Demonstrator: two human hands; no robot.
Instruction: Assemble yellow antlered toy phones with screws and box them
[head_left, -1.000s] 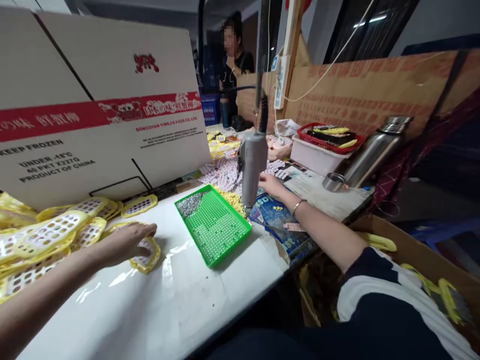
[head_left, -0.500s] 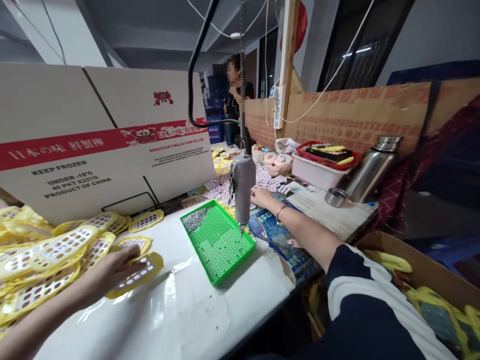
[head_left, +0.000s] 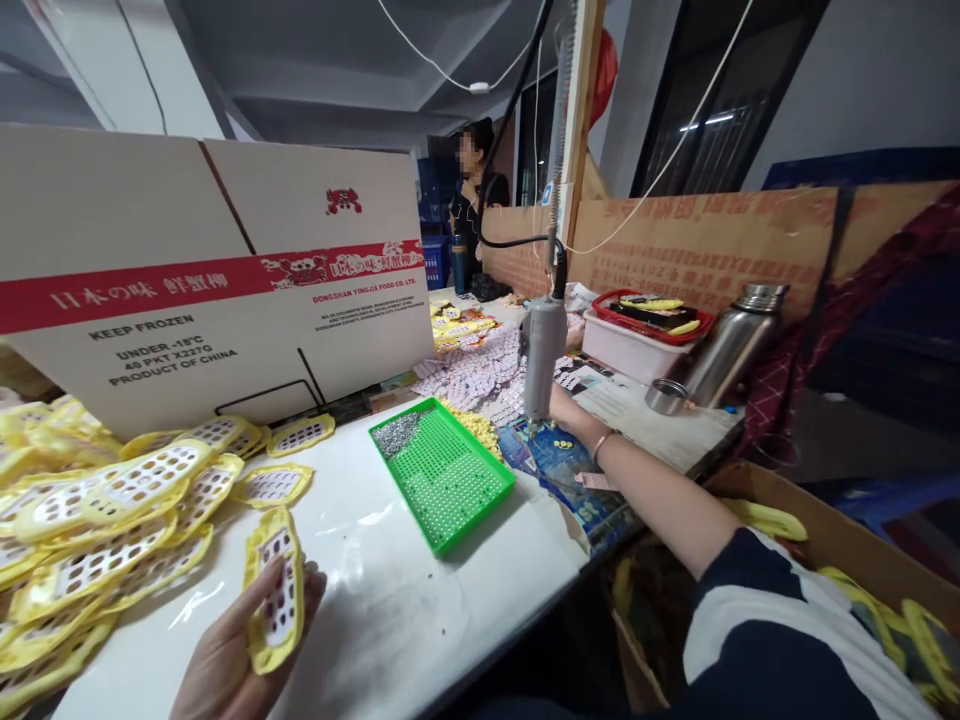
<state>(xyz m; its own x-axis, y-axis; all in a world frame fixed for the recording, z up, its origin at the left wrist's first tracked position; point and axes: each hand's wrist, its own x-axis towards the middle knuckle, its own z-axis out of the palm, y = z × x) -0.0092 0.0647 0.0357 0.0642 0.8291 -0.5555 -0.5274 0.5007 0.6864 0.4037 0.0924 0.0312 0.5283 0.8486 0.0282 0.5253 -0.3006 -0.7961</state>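
Note:
My left hand (head_left: 240, 640) is closed round a white panel with a yellow rim and rows of holes (head_left: 276, 590), raised above the white table at the lower left. Similar yellow-rimmed panels (head_left: 135, 490) lie heaped to its left. An electric screwdriver (head_left: 541, 360) hangs upright from a spring, its bit pointing down. My right hand (head_left: 568, 407) reaches in behind the screwdriver, which hides its fingers; I cannot tell whether it grips anything. Between the hands sits a green tray (head_left: 442, 480) with small silver screws (head_left: 397, 435) in its far left corner.
Small pale pink pieces (head_left: 480, 370) and yellow pieces (head_left: 476, 428) are heaped behind the tray. A white carton (head_left: 217, 220) stands at the back left. A steel flask (head_left: 739, 345) and a pink basin (head_left: 637, 345) stand on the right. A person (head_left: 472, 200) is farther back.
My left hand has lifted the panel and turned it upright, towards me. The screwdriver has shifted right, and my right hand has moved right too. The view has shifted slightly.

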